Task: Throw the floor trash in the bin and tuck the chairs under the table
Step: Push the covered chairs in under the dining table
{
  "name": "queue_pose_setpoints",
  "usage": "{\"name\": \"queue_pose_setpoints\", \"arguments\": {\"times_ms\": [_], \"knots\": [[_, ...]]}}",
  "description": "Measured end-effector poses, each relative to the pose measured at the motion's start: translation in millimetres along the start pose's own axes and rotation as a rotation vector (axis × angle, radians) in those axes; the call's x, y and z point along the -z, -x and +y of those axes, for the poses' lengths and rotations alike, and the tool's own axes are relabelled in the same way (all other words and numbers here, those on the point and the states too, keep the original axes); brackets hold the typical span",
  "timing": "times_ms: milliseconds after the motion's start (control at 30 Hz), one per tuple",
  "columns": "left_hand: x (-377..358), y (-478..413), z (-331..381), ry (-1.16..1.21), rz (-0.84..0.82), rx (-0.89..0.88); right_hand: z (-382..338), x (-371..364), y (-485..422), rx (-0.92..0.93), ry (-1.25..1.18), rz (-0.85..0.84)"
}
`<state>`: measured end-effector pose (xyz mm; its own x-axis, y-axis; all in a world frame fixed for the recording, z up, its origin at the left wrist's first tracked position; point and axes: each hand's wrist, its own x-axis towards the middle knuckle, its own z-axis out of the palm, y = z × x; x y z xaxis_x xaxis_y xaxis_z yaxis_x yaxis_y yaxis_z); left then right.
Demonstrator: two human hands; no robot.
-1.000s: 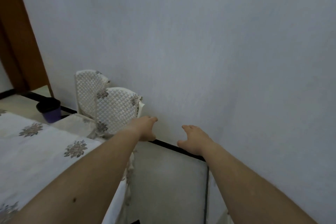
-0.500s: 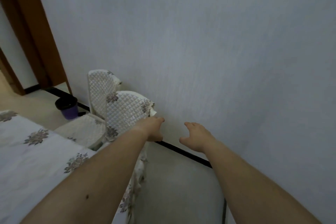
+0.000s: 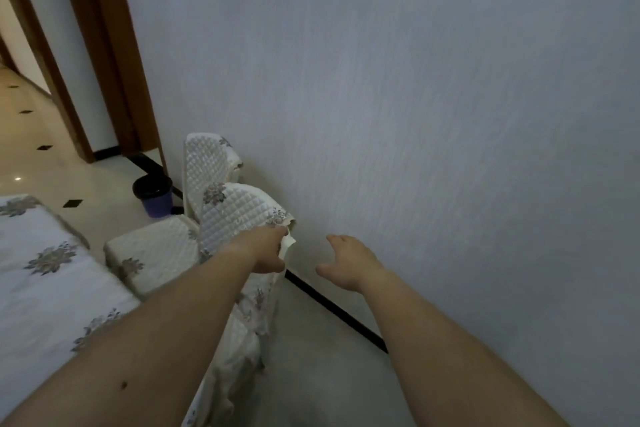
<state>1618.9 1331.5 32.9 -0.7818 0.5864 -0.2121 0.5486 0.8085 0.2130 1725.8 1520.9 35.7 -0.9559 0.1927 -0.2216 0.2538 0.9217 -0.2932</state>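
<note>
The table (image 3: 41, 288) stands at left, the wall (image 3: 415, 114) at right. Between them stand the near chair (image 3: 239, 218) and, behind it, the far chair (image 3: 204, 163). The bin (image 3: 154, 198) sits on the floor beyond both. The left hand (image 3: 266, 250) grips the near chair's backrest; the right hand (image 3: 349, 260) is apart, nearer the wall.

Clearly a home, most likely the dining corner. Shown by a table (image 3: 41, 274) covered in white with printed flowers, by a chair (image 3: 239, 215) wrapped in quilted white fabric with similar flowers, and by a second chair (image 3: 206, 163) of the same kind behind it, both close to a plain pale wall (image 3: 415, 114). Beside them, a small purple bin (image 3: 156, 201) with a black liner. Further left, a brown wooden door frame (image 3: 104, 62) and a glossy cream tiled floor (image 3: 38, 125) with small black diamonds.
</note>
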Motion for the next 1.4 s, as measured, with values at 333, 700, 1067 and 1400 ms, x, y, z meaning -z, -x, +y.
{"name": "queue_pose_setpoints", "arguments": {"times_ms": [333,700,1067,1400], "knots": [[11,-98,37,0.069,0.043,0.139,72,45,-115,0.148,0.04,-0.052],[13,-177,-2,0.086,0.061,0.316,69,55,-231,0.319,0.058,-0.118],[32,-265,-83,0.136,0.074,0.506,8,77,-391,0.488,0.124,-0.179],[32,-300,-122,0.24,0.093,0.728,-38,80,-479,0.701,0.145,-0.285]]}}
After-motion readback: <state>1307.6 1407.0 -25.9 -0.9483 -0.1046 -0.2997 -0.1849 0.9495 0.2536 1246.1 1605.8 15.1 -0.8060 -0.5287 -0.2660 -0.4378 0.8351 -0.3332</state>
